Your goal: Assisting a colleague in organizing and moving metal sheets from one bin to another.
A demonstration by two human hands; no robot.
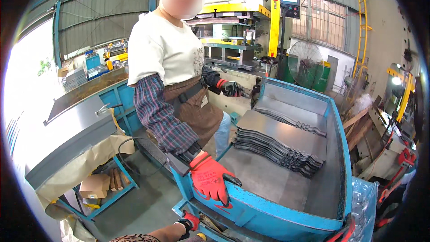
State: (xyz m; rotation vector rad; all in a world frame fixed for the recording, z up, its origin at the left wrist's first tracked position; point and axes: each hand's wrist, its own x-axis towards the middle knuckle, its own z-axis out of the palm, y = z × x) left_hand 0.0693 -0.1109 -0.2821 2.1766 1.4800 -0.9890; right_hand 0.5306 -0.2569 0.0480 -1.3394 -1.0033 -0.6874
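My left hand (pixel 191 222), in a red glove with a dark cuff, is low beside the near left foot of a blue metal bin (pixel 286 213). Its fingers look curled, and whatever they hold is hidden. At the bin's near right corner, my right hand (pixel 346 232) shows only partly, red and black glove fingers bent against the edge. Stacked shaped metal sheets (pixel 282 132) lie inside the bin, with a second stack (pixel 291 119) behind them. A co-worker's red-gloved hand (pixel 210 179) rests on the bin's near left rim; their other gloved hand (pixel 232 89) is near the far left corner.
The co-worker (pixel 168 58) stands left of the bin, before a large press (pixel 233 27). At left is a table with flat metal sheets (pixel 67 127), a cardboard box (pixel 95 186) beneath. A floor fan (pixel 305 60) stands behind; clear plastic wrap (pixel 363 204) hangs at the bin's right.
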